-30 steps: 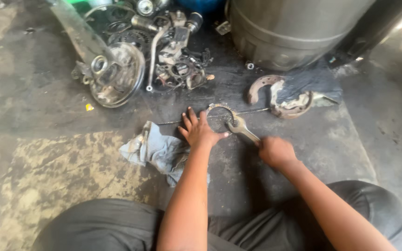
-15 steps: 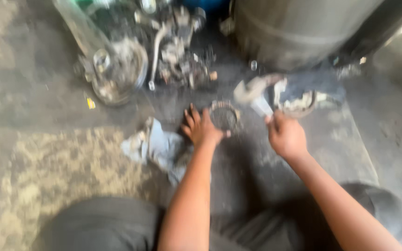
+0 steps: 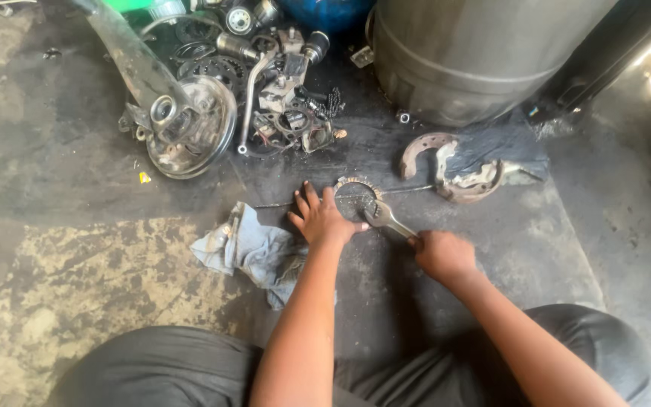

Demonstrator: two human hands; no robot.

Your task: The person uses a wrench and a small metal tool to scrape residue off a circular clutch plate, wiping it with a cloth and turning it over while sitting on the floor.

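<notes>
Toothed ring (image 3: 356,200) on the floor (image 3: 77,249), pinned by the flat, open left hand (image 3: 320,218); right hand (image 3: 441,255), raised a moment ago, now back down at four o'clock, closed on a wrench (image 3: 386,219) reseated on the ring; rag (image 3: 254,252) at nine o'clock.

A grey rag (image 3: 254,252), brake shoes (image 3: 450,166), a metal drum (image 3: 476,56) and a hub assembly (image 3: 190,128) sit on the floor

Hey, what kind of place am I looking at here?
Probably a vehicle repair workshop floor. Oily ground holds a pile of engine parts, brake shoes and a hub, while the right hand works a wrench on a sprocket steadied by the left hand.
</notes>
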